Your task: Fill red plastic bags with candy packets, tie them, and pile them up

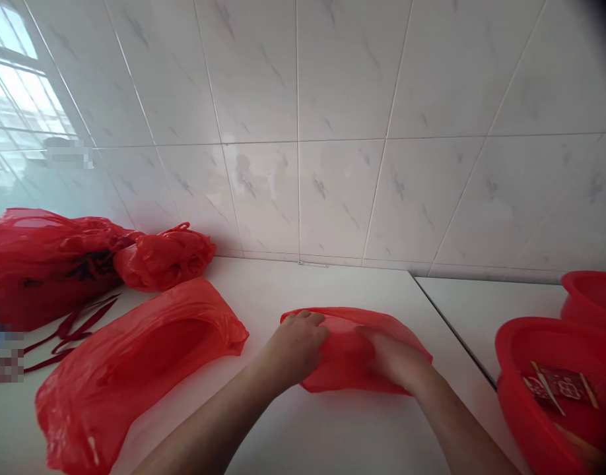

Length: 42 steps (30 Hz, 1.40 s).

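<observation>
A small red plastic bag lies on the white table in front of me. My left hand grips the bag's left edge with curled fingers. My right hand is inside the bag, seen through the thin red plastic; its fingers are veiled and their pose is unclear.
A larger flat red bag lies to the left. Behind it sit a knotted red bag and a big stuffed red bag. Two red plastic basins stand at the right, the nearer one holding red packets. A tiled wall backs the table.
</observation>
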Available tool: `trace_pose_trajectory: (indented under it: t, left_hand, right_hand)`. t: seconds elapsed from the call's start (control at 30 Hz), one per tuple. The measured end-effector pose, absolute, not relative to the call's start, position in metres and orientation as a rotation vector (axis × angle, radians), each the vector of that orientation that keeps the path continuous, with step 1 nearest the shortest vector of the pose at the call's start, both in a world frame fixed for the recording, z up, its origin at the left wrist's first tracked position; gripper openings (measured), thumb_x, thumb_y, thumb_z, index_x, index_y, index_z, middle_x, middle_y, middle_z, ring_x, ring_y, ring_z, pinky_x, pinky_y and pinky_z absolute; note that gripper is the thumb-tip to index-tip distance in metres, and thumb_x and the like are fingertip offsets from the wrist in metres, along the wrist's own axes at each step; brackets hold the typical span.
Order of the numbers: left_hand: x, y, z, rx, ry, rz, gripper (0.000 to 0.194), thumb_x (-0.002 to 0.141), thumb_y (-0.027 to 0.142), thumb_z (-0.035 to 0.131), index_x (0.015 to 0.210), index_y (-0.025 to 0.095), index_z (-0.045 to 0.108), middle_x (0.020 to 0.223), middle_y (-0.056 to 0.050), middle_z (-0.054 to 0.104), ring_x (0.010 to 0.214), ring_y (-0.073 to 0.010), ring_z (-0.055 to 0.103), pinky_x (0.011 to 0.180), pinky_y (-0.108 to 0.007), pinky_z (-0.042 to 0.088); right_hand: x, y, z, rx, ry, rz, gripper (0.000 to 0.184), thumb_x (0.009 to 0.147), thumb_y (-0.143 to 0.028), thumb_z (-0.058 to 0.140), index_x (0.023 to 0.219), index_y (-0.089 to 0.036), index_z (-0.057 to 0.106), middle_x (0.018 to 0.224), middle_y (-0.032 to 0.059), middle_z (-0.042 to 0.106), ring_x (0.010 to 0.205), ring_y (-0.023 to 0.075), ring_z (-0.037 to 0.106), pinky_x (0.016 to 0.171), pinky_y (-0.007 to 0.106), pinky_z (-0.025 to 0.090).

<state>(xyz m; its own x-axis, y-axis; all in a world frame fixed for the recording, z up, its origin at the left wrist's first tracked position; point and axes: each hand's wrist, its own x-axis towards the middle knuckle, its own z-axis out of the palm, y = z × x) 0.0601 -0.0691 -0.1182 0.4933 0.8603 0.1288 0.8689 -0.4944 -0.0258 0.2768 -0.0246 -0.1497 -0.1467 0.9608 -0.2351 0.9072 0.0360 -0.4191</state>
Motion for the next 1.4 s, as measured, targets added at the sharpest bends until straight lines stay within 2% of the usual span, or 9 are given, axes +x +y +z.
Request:
trace_pose_trajectory:
  t: [0.13, 0.3, 0.47, 0.63, 0.83, 0.97, 1.07, 1.23, 1.4]
  left_hand:
    - [0.082, -0.052, -0.132, -2.701, -1.453, -0.075, 0.028, 0.075, 0.003, 0.042, 0.089, 0.018, 0.061, 0.091, -0.006, 0.062, 0.083, -0.0185, 0.058, 0.070, -0.028, 0.047]
    - [0.070, -0.034, -0.148, -2.609, -1.633, -0.079, 0.051, 0.065, 0.016, 0.062, 0.115, 0.023, 0.057, 0.131, -0.012, 0.048, 0.116, -0.0334, 0.046, 0.088, -0.045, 0.044]
    - [0.049, -0.027, -0.142, -2.832, -1.775, -0.105, 0.062, 0.061, 0.021, 0.065, 0.121, 0.032, 0.055, 0.140, -0.004, 0.043, 0.125, -0.0300, 0.040, 0.095, -0.042, 0.041]
    - [0.037, -0.023, -0.143, -2.971, -1.972, -0.439, 0.061, 0.062, 0.019, 0.062, 0.121, 0.031, 0.054, 0.126, -0.001, 0.056, 0.108, -0.0234, 0.055, 0.080, -0.031, 0.050]
    - [0.040, -0.039, -0.154, -2.646, -1.952, -1.285, 0.023, 0.081, 0.023, 0.046, 0.099, 0.022, 0.062, 0.101, -0.005, 0.064, 0.094, -0.0184, 0.060, 0.082, -0.031, 0.049]
    - [0.042, -0.053, -0.165, -1.971, -2.020, -1.620, 0.044, 0.079, 0.034, 0.055, 0.121, 0.022, 0.048, 0.128, -0.012, 0.046, 0.120, -0.0274, 0.044, 0.096, -0.043, 0.041]
    - [0.040, -0.058, -0.175, -1.911, -2.348, -1.796, 0.065, 0.075, 0.043, 0.060, 0.131, 0.020, 0.037, 0.127, -0.014, 0.047, 0.116, -0.0291, 0.049, 0.089, -0.043, 0.046]
    - [0.040, -0.055, -0.191, -2.036, -2.656, -2.311, 0.059, 0.072, 0.044, 0.064, 0.122, 0.020, 0.045, 0.093, -0.007, 0.067, 0.078, -0.0210, 0.065, 0.066, -0.032, 0.051]
    - [0.041, -0.055, -0.195, -1.959, -2.602, -2.764, 0.042, 0.068, 0.037, 0.070, 0.103, 0.019, 0.057, 0.092, -0.006, 0.069, 0.072, -0.0186, 0.066, 0.061, -0.027, 0.052]
  right_hand:
    - [0.269, -0.030, -0.144, -1.795, -2.238, 0.874, 0.026, 0.086, -0.036, 0.040, 0.095, -0.026, 0.062, 0.082, 0.0020, 0.064, 0.069, 0.0171, 0.056, 0.055, 0.026, 0.036]
    - [0.277, -0.025, -0.145, -1.754, -2.295, 0.762, 0.031, 0.084, -0.037, 0.038, 0.063, -0.020, 0.053, 0.062, -0.0001, 0.052, 0.056, 0.0151, 0.048, 0.049, 0.026, 0.027]
    - [0.293, -0.018, -0.141, -1.726, -2.263, 0.891, 0.016, 0.069, -0.032, 0.059, 0.082, -0.023, 0.058, 0.077, -0.0013, 0.060, 0.068, 0.0165, 0.056, 0.056, 0.025, 0.036]
    - [0.302, -0.016, -0.127, -1.522, -2.136, 1.196, 0.026, 0.080, -0.039, 0.050, 0.094, -0.020, 0.062, 0.088, 0.0024, 0.064, 0.078, 0.0165, 0.058, 0.066, 0.025, 0.042]
    - [0.304, -0.024, -0.119, -1.495, -2.239, 1.102, 0.031, 0.085, -0.041, 0.045, 0.094, -0.022, 0.068, 0.101, 0.0039, 0.066, 0.089, 0.0196, 0.059, 0.074, 0.028, 0.043]
    - [0.303, -0.033, -0.116, -1.568, -2.247, 0.895, 0.038, 0.085, -0.041, 0.045, 0.119, -0.028, 0.058, 0.129, 0.0033, 0.054, 0.112, 0.0213, 0.052, 0.086, 0.031, 0.041]
    - [0.292, -0.036, -0.116, -1.616, -2.276, 0.767, 0.043, 0.086, -0.039, 0.043, 0.128, -0.029, 0.050, 0.132, 0.0035, 0.052, 0.115, 0.0214, 0.051, 0.087, 0.033, 0.041]
    - [0.268, -0.044, -0.122, -1.739, -2.331, 0.660, 0.048, 0.083, -0.029, 0.050, 0.130, -0.019, 0.048, 0.132, 0.0115, 0.048, 0.111, 0.0246, 0.053, 0.080, 0.032, 0.044]
    - [0.277, -0.097, -0.080, -1.536, -2.244, 0.388, 0.037, 0.088, -0.028, 0.045, 0.124, -0.028, 0.051, 0.125, 0.0044, 0.054, 0.108, 0.0191, 0.054, 0.085, 0.031, 0.044]
